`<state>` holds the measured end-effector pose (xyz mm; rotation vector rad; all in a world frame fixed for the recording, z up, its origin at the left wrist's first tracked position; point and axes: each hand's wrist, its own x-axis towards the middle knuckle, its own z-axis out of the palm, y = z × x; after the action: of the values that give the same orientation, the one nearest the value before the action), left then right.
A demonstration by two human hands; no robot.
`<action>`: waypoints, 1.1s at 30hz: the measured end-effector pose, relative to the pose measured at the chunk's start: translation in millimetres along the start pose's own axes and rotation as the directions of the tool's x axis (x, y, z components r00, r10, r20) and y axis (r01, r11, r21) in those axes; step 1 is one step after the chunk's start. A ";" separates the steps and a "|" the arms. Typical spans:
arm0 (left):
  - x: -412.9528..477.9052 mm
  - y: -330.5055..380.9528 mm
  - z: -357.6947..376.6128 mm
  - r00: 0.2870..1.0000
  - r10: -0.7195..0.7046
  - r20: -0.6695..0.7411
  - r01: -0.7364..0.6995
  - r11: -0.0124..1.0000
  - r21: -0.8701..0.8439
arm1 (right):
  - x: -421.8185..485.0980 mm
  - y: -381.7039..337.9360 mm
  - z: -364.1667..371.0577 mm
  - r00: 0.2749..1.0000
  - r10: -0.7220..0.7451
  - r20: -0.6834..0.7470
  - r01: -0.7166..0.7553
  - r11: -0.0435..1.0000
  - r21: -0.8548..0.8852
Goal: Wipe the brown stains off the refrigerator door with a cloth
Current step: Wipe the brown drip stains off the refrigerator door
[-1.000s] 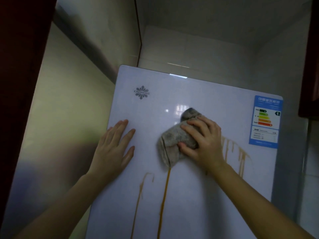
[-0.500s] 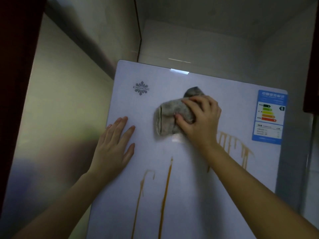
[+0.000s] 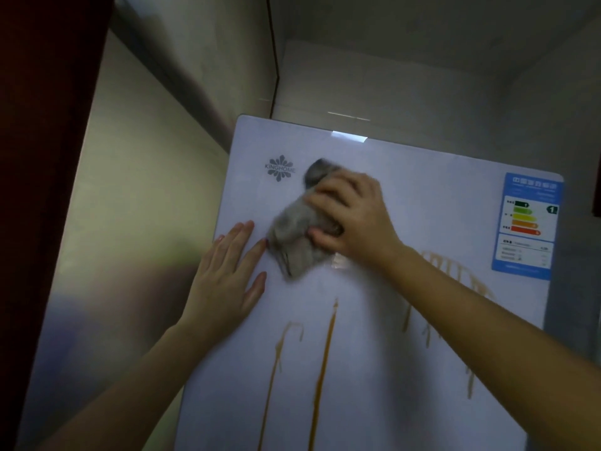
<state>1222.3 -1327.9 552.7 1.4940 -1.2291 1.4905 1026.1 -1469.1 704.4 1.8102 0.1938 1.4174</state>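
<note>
The white refrigerator door (image 3: 406, 369) fills the lower view, and brown stains (image 3: 322, 369) streak down it below both hands. The left hand (image 3: 224, 284) lies flat on the door, fingers straight, holding nothing. The right hand (image 3: 354, 219) curls its fingers round a grey cloth (image 3: 296, 236) pressed to the upper door, beside the logo (image 3: 280, 168).

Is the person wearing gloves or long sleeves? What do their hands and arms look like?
No gloves. The left hand and the right hand are both bare, and so are both forearms as far as the picture shows: no sleeve edge comes into view. I see no ring, watch or bracelet, though the right hand is a bit blurred, so something small could be missed.
</note>
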 end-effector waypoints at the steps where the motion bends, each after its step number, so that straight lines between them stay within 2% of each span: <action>1: 0.2 -0.1 0.1 1.000 -0.001 0.003 0.001 1.000 0.000 | 1.1 2.1 -1.3 0.992 -0.121 0.036 0.121 0.993 -0.001; 2: 0.3 0.0 0.4 1.000 0.000 0.006 0.000 1.000 0.001 | 3.4 6.0 -2.2 0.987 -0.151 0.048 0.152 0.988 -0.006; 3: 0.7 0.3 0.8 1.000 0.001 0.009 -0.001 1.000 0.003 | 6.7 9.8 -2.5 0.995 -0.092 0.036 0.092 0.996 -0.012; 5: 0.6 0.2 0.8 1.000 -0.002 0.014 0.002 1.000 0.006 | 14.3 13.4 -1.6 0.981 0.184 -0.052 -0.184 0.983 0.007; 6: 0.6 0.0 0.8 1.000 -0.002 0.014 0.002 1.000 0.009 | 18.5 11.9 -0.1 0.943 0.318 -0.095 -0.317 0.948 0.028; 7: 0.4 -0.2 0.6 1.000 -0.001 0.013 0.001 1.000 0.010 | 22.8 8.1 2.2 0.915 0.388 -0.111 -0.386 0.922 0.038; 8: 0.3 -0.1 0.6 1.000 -0.001 0.011 0.001 1.000 0.010 | 27.0 4.0 4.3 0.921 0.376 -0.102 -0.374 0.927 0.036; 11: 1.1 0.7 1.3 1.000 -0.007 0.021 0.007 1.000 0.009 | 39.2 -1.4 12.7 0.996 0.090 0.005 -0.090 0.996 0.011; 12: 1.2 1.0 1.7 1.000 -0.011 0.029 0.010 1.000 0.011 | 45.4 -0.8 16.4 0.998 0.063 0.020 -0.064 0.998 0.012; 15: 0.0 0.9 2.0 0.999 -0.012 0.039 0.011 1.000 0.016 | 70.7 -6.8 27.9 0.962 0.270 -0.040 -0.268 0.962 0.045; 17: -0.5 -0.4 1.5 0.999 -0.013 0.050 0.011 1.000 0.022 | 87.1 -17.5 38.3 0.935 0.348 -0.076 -0.344 0.937 0.052; 24: 1.2 1.9 1.9 0.999 -0.004 0.038 0.004 1.000 0.007 | 65.4 -6.0 28.8 0.991 0.136 0.001 -0.136 0.990 0.030; 29: 0.0 2.8 0.5 0.999 -0.004 0.031 0.004 1.000 -0.004 | -0.3 45.2 -26.3 0.990 0.138 -0.014 -0.139 0.990 -0.015; 33: 1.5 3.5 -0.7 0.999 -0.007 0.040 0.007 1.000 -0.008 | -59.3 87.3 -74.0 0.979 0.196 0.063 -0.191 0.979 -0.074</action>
<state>1218.6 -1328.6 553.8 1.5281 -1.2511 1.4552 910.6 -1523.6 721.6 1.8592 -0.0678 1.4723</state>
